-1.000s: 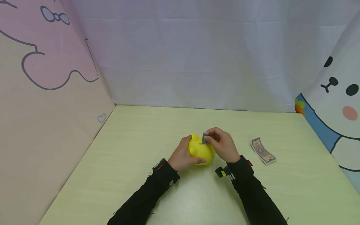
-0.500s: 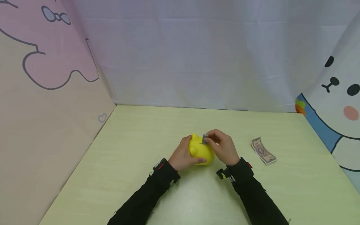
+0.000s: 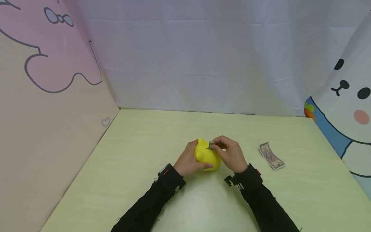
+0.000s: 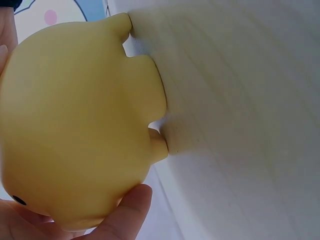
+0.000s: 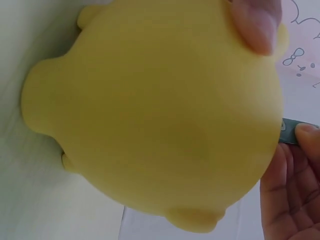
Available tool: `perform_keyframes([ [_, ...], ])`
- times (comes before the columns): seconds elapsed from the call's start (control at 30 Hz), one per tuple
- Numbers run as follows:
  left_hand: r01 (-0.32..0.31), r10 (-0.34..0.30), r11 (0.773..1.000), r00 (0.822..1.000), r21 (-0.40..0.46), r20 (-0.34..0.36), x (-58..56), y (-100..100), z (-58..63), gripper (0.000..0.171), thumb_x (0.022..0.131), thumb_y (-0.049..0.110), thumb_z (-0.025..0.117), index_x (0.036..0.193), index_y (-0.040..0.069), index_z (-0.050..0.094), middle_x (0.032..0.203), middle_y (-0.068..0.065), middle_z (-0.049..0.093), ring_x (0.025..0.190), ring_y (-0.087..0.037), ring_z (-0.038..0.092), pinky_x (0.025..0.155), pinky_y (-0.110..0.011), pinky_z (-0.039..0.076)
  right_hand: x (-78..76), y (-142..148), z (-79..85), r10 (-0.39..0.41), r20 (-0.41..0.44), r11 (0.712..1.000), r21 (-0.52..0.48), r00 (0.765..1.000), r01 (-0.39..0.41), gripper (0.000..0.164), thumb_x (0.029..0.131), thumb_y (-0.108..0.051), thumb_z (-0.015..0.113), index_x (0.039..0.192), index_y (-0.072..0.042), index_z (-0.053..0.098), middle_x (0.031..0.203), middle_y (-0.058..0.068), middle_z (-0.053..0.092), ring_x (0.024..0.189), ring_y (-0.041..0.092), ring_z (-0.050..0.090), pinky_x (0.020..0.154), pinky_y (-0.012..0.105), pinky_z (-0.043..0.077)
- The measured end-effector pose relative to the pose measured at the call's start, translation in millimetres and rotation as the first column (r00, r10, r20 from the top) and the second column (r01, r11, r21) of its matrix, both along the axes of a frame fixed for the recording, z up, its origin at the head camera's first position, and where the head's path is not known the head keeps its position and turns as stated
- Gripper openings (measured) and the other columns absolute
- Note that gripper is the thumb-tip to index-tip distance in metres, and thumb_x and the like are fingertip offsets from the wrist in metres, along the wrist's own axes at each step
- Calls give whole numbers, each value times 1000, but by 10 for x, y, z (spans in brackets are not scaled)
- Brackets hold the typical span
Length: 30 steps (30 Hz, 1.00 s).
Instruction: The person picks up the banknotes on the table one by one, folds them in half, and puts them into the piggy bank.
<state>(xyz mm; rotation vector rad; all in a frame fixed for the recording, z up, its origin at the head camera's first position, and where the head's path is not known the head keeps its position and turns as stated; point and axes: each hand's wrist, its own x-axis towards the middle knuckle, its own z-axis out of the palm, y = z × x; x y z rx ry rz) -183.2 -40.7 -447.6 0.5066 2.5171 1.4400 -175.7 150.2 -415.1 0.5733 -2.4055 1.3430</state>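
Observation:
A yellow piggy bank [image 3: 206, 158] stands on its feet on the table, also filling much of the left wrist view as the yellow body [image 4: 75, 110]. My left hand [image 3: 189, 160] grips it round its left side, thumb across the near side and fingers behind. Above the slot in its top, my right hand [image 3: 231, 154] pinches a folded greenish banknote [image 3: 210, 145] between thumb and fingers. In the right wrist view only a short end of the banknote [image 5: 288, 132] shows between the piggy bank and the thumb; its lower part is hidden inside.
A second banknote [image 3: 271, 156], brownish and creased, lies on the pale table [image 3: 139, 141] to the right of my right hand. A white curtain [image 3: 185, 64] hangs behind the table's back edge, with cartoon-printed cloth at both sides.
The banknote has sunk deeper into the piggy bank's slot, and my right hand has come down with it. My left hand and the piggy bank have stayed in place.

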Motion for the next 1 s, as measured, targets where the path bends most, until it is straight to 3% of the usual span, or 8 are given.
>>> perform_keyframes([
  [0.4,-3,3,1000,1000,-6,0,6,3,-17,104,75,38,85,153,9,23,139,-11,41,101,-19,51,85,-32,49,-4,19,-25,15,-20,1000,16,1000,-15,7,87,0,71,94,-3,69,90,8,71,80,18,68,73,28,58],
  [1.0,0,0,1000,1000,-13,-2,-4,-5,-26,104,74,39,85,153,8,24,137,-11,42,100,-19,51,84,-32,48,8,41,2,30,-18,999,14,999,-29,7,89,-2,69,95,-4,69,90,7,71,80,15,66,73,23,56],
])
